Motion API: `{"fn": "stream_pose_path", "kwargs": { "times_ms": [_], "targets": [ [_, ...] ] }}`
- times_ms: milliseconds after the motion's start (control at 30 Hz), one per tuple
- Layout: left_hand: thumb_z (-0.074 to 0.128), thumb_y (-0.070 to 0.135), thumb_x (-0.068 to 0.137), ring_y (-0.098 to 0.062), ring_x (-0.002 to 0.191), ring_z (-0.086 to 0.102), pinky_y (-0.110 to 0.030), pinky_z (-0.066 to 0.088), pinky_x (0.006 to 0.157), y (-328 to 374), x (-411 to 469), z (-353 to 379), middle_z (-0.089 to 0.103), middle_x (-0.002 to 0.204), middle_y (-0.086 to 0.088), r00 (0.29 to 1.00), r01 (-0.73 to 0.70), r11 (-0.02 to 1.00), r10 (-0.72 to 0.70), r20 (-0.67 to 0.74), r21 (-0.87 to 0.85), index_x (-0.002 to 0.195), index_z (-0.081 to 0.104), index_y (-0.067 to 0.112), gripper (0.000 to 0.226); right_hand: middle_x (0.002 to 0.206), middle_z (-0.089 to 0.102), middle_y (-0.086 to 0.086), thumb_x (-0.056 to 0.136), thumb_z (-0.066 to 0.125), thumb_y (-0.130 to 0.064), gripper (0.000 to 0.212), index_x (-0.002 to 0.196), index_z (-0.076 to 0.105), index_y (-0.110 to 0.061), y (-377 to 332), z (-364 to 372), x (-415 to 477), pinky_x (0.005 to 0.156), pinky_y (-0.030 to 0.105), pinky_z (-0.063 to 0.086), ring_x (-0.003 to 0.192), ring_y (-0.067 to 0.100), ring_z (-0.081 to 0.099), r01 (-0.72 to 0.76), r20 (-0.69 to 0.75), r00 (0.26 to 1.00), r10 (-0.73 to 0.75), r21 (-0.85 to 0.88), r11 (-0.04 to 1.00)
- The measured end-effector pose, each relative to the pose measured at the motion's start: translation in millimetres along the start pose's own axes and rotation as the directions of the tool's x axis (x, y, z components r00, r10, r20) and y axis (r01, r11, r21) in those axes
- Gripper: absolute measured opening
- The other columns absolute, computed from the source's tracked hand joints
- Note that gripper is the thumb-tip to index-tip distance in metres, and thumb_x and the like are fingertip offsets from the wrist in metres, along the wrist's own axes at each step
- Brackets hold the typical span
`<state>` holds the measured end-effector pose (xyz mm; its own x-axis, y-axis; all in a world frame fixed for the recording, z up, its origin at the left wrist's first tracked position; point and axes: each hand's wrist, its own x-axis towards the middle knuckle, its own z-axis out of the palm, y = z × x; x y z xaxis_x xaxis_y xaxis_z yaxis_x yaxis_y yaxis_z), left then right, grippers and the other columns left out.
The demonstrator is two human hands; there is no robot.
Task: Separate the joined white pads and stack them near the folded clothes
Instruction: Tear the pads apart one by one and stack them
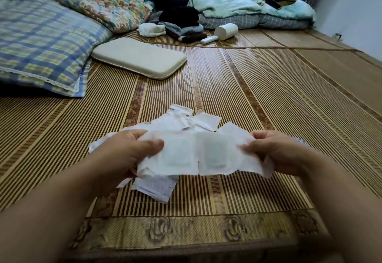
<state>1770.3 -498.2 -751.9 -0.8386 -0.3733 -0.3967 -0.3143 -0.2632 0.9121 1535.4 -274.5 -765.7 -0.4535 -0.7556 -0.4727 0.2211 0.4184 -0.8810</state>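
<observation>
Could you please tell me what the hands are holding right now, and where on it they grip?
Both hold one strip of joined white pads: the left hand pinches its left end, the right hand its right end.

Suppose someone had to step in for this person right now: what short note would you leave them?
Left hand: gripping the left end of the joined white pads.
Right hand: gripping the right end, strip held above the mat.
Two pads in the strip remain joined at the middle seam.
More white pads lie loose on the mat beneath and behind the hands.
Folded clothes sit far off; no stack beside them yet.
Left: pull this pair apart, separate any others, stack all by the clothes.
</observation>
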Motion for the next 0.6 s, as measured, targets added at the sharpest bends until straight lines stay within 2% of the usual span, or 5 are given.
{"fn": "stream_pose_path", "kwargs": {
  "times_ms": [67, 233, 333, 500, 600],
  "targets": [
    [0.068, 0.02, 0.073, -0.034, 0.08, 0.072, -0.035, 0.06, 0.059, -8, 1, -1, 0.075, 0.089, -0.018, 0.994, 0.105, 0.985, -0.102, -0.028, 0.135, 0.106, 0.061, 0.003, 0.037, 0.079, 0.066, 0.01, 0.066, 0.074, -0.009, 0.034, 0.096, 0.064, 0.002, 0, -18, -4, 0.047, 0.026, 0.052, 0.051, 0.014, 0.057, -0.072, -0.057, 0.996, 0.073, 0.014, 0.997],
    [0.065, 0.012, 0.085, -0.027, 0.062, 0.072, -0.024, 0.053, 0.043, -20, 5, 4, 0.075, 0.072, -0.013, 0.986, 0.164, 0.922, -0.145, -0.08, 0.35, 0.093, 0.065, 0.003, 0.013, 0.071, 0.065, 0.01, 0.063, 0.075, -0.014, 0.043, 0.099, 0.064, 0.005, 4, -32, -8, 0.048, 0.029, 0.052, 0.053, 0.016, 0.057, -0.193, -0.193, 0.967, 0.168, -0.113, 0.975],
    [0.071, 0.027, 0.078, -0.006, 0.053, 0.067, -0.019, 0.046, 0.048, -21, 8, -2, 0.074, 0.062, 0.007, 0.976, 0.174, 0.746, -0.043, -0.214, 0.643, 0.076, 0.072, 0.017, 0.01, 0.067, 0.066, 0.01, 0.058, 0.075, -0.017, 0.041, 0.092, 0.067, 0.004, 5, -30, -10, 0.049, 0.029, 0.051, 0.054, 0.019, 0.058, -0.258, -0.285, 0.938, 0.197, -0.194, 0.946],
    [0.074, 0.034, 0.073, -0.002, 0.049, 0.06, -0.023, 0.038, 0.048, -16, 5, -9, 0.069, 0.052, 0.009, 0.966, 0.183, 0.64, 0.026, -0.259, 0.746, 0.065, 0.069, 0.016, 0.021, 0.075, 0.065, 0.014, 0.065, 0.078, -0.021, 0.028, 0.081, 0.066, -0.001, 1, -28, -14, 0.049, 0.031, 0.047, 0.061, 0.025, 0.059, -0.327, -0.406, 0.896, 0.181, -0.327, 0.887],
    [0.074, 0.032, 0.076, -0.009, 0.048, 0.059, -0.025, 0.044, 0.051, -12, 3, -13, 0.071, 0.056, 0.004, 0.962, 0.179, 0.687, 0.029, -0.272, 0.704, 0.064, 0.071, 0.011, 0.025, 0.078, 0.068, 0.015, 0.074, 0.074, -0.022, 0.02, 0.08, 0.069, -0.003, -5, -24, -16, 0.042, 0.025, 0.047, 0.053, 0.021, 0.064, -0.282, -0.421, 0.899, 0.121, -0.344, 0.895]
  ]
}}
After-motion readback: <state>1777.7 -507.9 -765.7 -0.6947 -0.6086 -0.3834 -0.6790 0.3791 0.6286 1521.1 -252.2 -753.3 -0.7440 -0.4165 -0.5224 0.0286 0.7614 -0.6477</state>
